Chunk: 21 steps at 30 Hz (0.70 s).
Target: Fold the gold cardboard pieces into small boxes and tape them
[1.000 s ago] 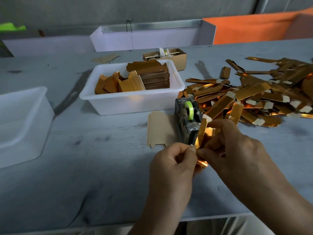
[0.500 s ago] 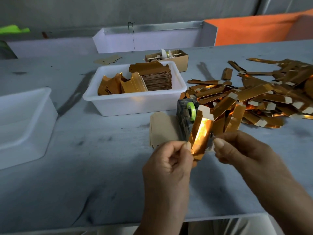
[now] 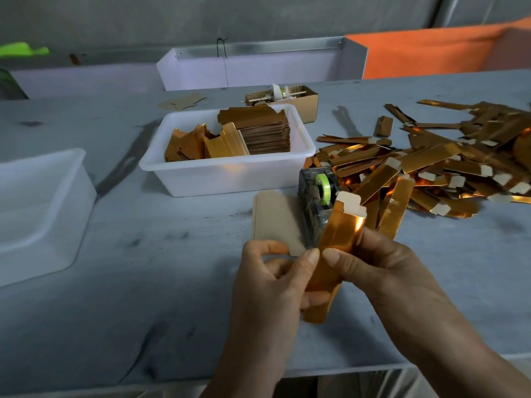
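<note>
Both hands, left hand (image 3: 275, 271) and right hand (image 3: 382, 262), grip the long shiny gold cardboard piece (image 3: 334, 245), at 6 o'clock from the tape dispenser (image 3: 316, 202). Press folds flat, edges lined up, then tape.

Gold card, grey table

Shiny gold box (image 3: 334, 248) at centre; white tub (image 3: 230, 179) of brown-gold card; lime-green tape roll (image 3: 323, 188); orange cloth (image 3: 431, 50) upper right.

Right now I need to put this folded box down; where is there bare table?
Bare table lies between the empty white tub and the hands. The far left corner behind that tub is open too. Right of the tape dispenser it is crowded with the pile of gold pieces.
</note>
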### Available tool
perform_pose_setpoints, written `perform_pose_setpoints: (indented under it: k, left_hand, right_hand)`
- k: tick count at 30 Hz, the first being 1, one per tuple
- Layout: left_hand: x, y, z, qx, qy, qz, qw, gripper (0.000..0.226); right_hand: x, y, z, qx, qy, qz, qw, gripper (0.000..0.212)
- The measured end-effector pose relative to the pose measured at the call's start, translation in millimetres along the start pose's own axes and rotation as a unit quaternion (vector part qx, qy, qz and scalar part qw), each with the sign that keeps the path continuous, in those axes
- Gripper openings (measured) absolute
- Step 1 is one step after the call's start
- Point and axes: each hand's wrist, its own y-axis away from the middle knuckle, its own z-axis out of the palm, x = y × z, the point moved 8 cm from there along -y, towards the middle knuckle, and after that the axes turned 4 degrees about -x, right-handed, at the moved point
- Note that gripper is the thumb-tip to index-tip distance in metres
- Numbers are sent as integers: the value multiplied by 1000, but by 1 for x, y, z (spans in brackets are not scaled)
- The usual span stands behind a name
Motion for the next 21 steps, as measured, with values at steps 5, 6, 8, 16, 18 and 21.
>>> perform_pose_setpoints:
  k: [5, 6, 8, 16, 18, 21]
  left_hand:
    - [16, 5, 1, 29, -143, 111, 983, 14]
    - [16, 5, 2, 24, -160, 118, 980, 12]
    - [17, 5, 4, 16, -176, 129, 976, 12]
    - [10, -6, 7, -58, -242, 104, 963, 6]
    - [6, -10, 8, -83, -244, 86, 962, 8]
    - [-6, -19, 9, -149, -206, 3, 967, 22]
  right_hand:
    - [5, -1, 1, 7, 8, -1, 1000, 26]
    - [6, -2, 0, 11, 12, 2, 1000, 27]
    - [9, -2, -1, 15, 13, 1, 1000, 26]
    - [16, -8, -5, 23, 26, 4, 999, 26]
    - [20, -11, -5, 23, 41, 10, 999, 27]
    - [24, -16, -7, 23, 65, 25, 997, 28]
